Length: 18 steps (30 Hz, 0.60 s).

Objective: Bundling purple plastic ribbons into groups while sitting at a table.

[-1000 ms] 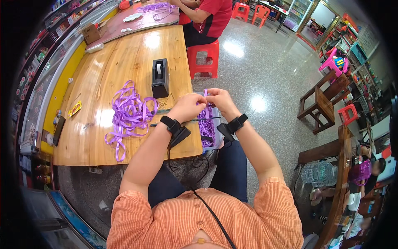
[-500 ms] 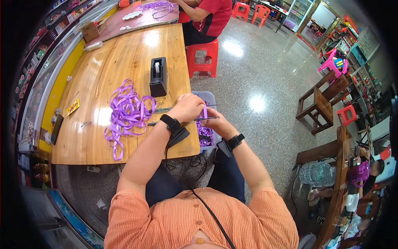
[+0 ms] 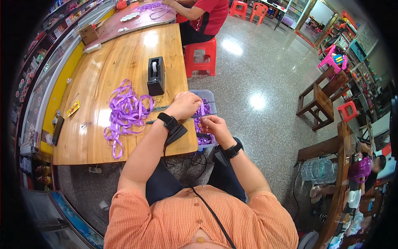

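Observation:
My left hand (image 3: 186, 105) is closed at the upper end of a purple ribbon strip (image 3: 202, 109), just past the table's right edge. Below it my right hand (image 3: 216, 128) pinches the strip's lower part between thumb and fingers. Two thin dark rods jut out over the table edge; the nearer rod (image 3: 210, 115) passes beside the strip, between my hands. Beneath them a clear plastic tub (image 3: 212, 96) holds many short purple ribbon pieces (image 3: 204, 140). A loose heap of long purple ribbon (image 3: 126, 110) lies on the table, left of my left forearm.
A black tape dispenser (image 3: 156, 76) stands on the wooden table (image 3: 99, 66) beyond my hands. A yellow packet (image 3: 73, 108) lies near the left edge. Across the table a person in red (image 3: 209, 16) sits by a red stool (image 3: 200, 58). Dark cables (image 3: 195, 159) hang below the table.
My right hand has drawn slightly left and down, its fingers now pinched at the ribbon's lower part. My left hand has stayed nearly in place. The view has shifted slightly.

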Available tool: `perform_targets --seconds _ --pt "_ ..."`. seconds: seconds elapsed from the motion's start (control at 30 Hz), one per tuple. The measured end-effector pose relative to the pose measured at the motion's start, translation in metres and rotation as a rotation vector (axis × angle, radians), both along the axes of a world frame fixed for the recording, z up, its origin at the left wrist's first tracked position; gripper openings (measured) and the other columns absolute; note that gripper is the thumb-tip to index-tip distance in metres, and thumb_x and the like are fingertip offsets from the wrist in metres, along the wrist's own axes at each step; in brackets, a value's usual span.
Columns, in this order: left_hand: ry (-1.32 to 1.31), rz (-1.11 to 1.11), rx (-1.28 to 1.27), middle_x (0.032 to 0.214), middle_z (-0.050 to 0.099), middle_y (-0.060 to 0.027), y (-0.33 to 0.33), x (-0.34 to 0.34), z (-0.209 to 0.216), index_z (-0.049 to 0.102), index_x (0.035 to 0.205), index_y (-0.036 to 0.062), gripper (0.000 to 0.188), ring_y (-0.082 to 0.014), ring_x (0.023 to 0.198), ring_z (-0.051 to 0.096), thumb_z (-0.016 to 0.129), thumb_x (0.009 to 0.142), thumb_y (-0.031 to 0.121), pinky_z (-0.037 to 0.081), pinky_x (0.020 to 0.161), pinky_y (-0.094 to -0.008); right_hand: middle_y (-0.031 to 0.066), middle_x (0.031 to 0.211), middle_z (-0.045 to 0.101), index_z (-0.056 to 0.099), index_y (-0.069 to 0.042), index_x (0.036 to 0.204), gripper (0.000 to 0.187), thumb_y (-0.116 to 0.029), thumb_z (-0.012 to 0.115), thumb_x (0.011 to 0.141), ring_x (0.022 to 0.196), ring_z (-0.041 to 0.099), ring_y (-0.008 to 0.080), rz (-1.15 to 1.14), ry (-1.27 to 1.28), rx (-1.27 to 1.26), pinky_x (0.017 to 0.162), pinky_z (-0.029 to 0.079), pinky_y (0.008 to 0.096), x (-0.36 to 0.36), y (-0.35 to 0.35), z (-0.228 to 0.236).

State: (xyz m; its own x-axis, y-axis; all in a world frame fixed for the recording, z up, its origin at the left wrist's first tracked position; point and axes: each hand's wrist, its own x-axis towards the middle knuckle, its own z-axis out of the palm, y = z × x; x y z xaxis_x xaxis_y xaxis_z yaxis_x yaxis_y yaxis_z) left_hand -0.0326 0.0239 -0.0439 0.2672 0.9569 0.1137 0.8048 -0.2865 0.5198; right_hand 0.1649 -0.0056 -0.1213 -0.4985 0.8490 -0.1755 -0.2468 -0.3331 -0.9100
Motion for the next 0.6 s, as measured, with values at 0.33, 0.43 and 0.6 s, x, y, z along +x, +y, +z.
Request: perform_targets --seconds 0.33,0.43,0.6 --pt "-0.174 -0.009 0.238 0.094 0.071 -0.0172 -0.015 0.002 0.008 0.075 0.093 0.0044 0.027 -0.0377 0.098 0.064 0.057 0.089 0.024 0.048 0.091 -0.0459 0.0066 0.086 0.072 0.068 -0.001 0.102 0.019 -0.019 0.062 0.097 0.069 0.063 0.0095 -0.021 -0.072 0.075 0.065 0.053 0.0234 -0.003 -0.011 0.017" --pt "-0.232 0.181 -0.164 0.080 0.070 -0.0162 -0.031 0.009 0.036 0.071 0.090 -0.0006 0.030 -0.0337 0.075 0.068 0.055 0.093 0.025 0.055 0.071 -0.0437 0.0061 0.085 0.071 0.068 -0.001 0.101 0.020 -0.020 0.062 0.098 0.069 0.063 0.0093 -0.032 -0.026 0.072 0.063 0.053 0.0235 -0.002 -0.013 0.022" --pt "-0.549 0.116 -0.781 0.064 0.065 -0.0077 -0.032 0.003 0.035 0.061 0.090 -0.0001 0.034 -0.0130 0.043 0.059 0.049 0.101 0.030 0.045 0.036 -0.0262 0.0044 0.082 0.069 0.068 -0.001 0.098 0.019 -0.020 0.062 0.098 0.069 0.063 0.0091 -0.018 0.001 0.113 0.063 0.052 0.0228 -0.002 -0.009 0.019"
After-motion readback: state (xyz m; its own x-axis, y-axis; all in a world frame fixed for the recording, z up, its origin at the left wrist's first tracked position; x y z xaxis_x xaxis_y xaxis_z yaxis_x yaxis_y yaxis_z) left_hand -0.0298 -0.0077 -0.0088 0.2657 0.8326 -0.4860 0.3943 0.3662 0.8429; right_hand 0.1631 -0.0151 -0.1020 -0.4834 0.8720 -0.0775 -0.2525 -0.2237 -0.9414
